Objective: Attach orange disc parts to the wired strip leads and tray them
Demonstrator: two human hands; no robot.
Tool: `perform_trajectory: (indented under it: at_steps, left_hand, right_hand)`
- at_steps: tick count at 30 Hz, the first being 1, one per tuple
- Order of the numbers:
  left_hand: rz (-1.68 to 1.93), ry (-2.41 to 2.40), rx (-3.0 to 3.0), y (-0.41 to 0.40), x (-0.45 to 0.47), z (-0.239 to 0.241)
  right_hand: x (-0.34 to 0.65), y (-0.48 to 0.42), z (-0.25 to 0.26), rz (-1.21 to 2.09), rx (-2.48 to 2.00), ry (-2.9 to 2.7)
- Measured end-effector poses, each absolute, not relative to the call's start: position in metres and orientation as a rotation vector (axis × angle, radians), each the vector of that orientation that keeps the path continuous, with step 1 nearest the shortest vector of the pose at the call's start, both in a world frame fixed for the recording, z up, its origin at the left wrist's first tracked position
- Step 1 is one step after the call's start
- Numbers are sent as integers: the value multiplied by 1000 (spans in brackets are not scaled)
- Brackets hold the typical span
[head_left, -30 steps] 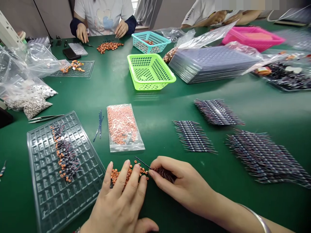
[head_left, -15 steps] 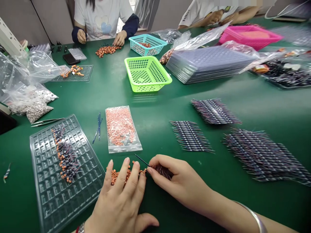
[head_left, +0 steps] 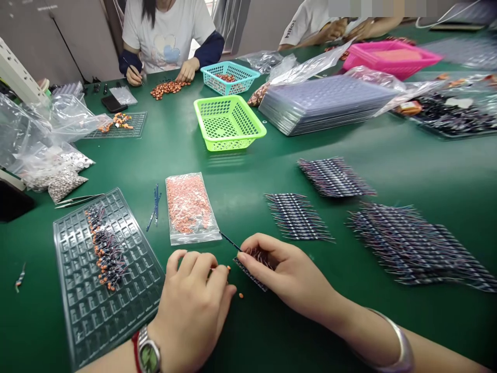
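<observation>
My left hand [head_left: 194, 298] rests on the table with its fingers curled in over the spot of small orange pieces. A few of these show at its fingertips, and one orange piece [head_left: 241, 295] lies apart to the right; what the fingers hold is hidden. My right hand [head_left: 281, 267] is closed around a bundle of thin dark strips with fine wires [head_left: 252, 274]. One narrow dark strip [head_left: 230, 241] sticks out from between its thumb and forefinger, pointing up and left. A zip bag of orange pieces [head_left: 190, 204] lies just beyond my hands.
At left a clear compartment tray [head_left: 135, 290] carries wired parts with orange ends; tweezers [head_left: 79, 200] lie behind it. Rows of wired strips [head_left: 411, 243] lie at right. A green basket [head_left: 229, 144] and stacked trays [head_left: 326, 103] stand further back. Two people sit across the table.
My left hand has gone from spread flat over the orange pieces to curled fingers. My right hand has turned slightly, and the dark strip in it points higher. The view has shifted a little.
</observation>
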State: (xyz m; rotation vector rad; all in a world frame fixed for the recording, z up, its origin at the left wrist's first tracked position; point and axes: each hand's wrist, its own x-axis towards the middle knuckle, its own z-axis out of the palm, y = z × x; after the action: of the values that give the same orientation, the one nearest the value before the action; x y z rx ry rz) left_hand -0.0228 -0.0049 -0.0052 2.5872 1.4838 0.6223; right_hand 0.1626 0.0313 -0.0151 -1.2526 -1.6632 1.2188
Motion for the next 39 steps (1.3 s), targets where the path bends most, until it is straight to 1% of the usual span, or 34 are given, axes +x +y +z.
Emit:
perform_trajectory:
  at_steps: [5, 8, 22, 39]
  left_hand:
    - [338, 1642, 2432, 11, -7, 3]
    - [302, 1637, 2430, 14, -2, 4]
    - [334, 1421, 2682, 16, -18, 4]
    - [446, 1368, 2477, 9, -33, 2]
  right_hand:
    - [166, 32, -14, 1237, -1220, -1604]
    - [167, 31, -13, 1231, -1186, -1595]
    - [170, 32, -9, 1202, -1091, -1577]
    - [170, 32, -8, 1180, -1063, -1573]
